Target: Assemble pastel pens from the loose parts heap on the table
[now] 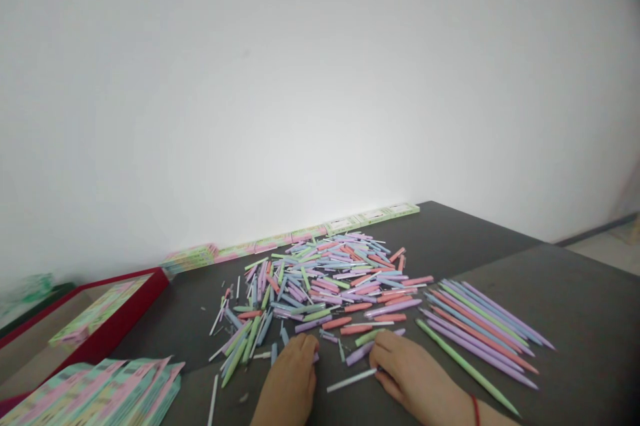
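Note:
My left hand (293,376) is closed at the near edge of a heap of pastel pen parts (325,283). A bit of purple shows at its fingertips, seemingly a small pen part, mostly hidden by the fingers. My right hand (413,373), with a red cord at the wrist, pinches one end of a thin white stick (351,381), like a pen refill, which points left toward my other hand. A purple barrel piece (359,353) and a green one (369,337) lie just beyond the right fingers. Right of that hand, long pens (480,333) lie side by side, with a green pen (467,367) nearest.
Flat printed packets (105,393) are stacked at the lower left. Behind them stands a red-edged box (133,313) holding printed boxes. More printed boxes (280,241) line the wall at the dark table's (565,306) back. Another white stick (213,399) lies left of my left hand.

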Available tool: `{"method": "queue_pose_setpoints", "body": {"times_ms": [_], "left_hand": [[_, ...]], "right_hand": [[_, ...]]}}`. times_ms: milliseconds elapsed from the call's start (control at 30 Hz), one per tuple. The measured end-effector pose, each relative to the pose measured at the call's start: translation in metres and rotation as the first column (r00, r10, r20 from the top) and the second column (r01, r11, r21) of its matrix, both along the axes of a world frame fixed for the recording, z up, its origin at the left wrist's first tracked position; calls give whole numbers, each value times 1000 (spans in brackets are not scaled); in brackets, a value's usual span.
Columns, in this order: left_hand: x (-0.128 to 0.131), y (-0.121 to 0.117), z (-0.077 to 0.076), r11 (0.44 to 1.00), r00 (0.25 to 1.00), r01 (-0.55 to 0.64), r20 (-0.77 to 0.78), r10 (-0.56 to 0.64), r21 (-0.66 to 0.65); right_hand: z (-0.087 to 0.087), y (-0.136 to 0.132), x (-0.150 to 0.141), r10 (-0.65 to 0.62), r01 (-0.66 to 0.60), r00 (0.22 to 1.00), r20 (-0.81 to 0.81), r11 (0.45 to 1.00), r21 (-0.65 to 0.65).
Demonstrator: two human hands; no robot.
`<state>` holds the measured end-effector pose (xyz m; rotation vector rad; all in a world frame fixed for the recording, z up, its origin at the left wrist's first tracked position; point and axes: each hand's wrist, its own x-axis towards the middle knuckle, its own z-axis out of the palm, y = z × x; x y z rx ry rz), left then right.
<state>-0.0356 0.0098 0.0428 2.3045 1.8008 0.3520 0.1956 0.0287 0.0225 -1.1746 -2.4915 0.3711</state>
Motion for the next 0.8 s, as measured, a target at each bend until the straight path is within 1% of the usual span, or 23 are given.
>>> {"method": "queue_pose_setpoints", "body": {"times_ms": [100,200,267,300,333,433,533,667,733,800], "left_hand": [[2,-1,1,1000,998,6,-55,-5,23],[4,-2,1,998,998,-5,-66,9,64],[6,-2,1,994,999,-2,-47,7,105],[6,-3,2,991,999,5,-36,0,132],[7,-3,2,987,1000,15,-24,-12,159],[7,-3,4,974,999,39,3,-41,222],[6,-3,4,962,997,55,42,-69,268],[4,-4,1,950,987,43,132,-88,309],[4,-4,1,949,977,28,193,-92,313],[5,-5,0,948,954,8,282,-102,317]], "right_hand": [[2,-1,-1,10,-10,1000,-2,1000,8],[11,8,0,-37,38,998,-43,999,19],[20,23,0,-98,98,995,8,994,50],[24,33,0,-132,128,989,59,989,72],[29,44,-2,-155,145,980,127,986,88],[37,76,-10,-184,167,963,199,981,97],[38,97,-22,-212,198,945,251,977,78],[37,108,-33,-245,250,926,286,968,21],[39,111,-35,-248,266,931,268,964,-29],[44,114,-34,-249,273,945,214,958,-93]]}}
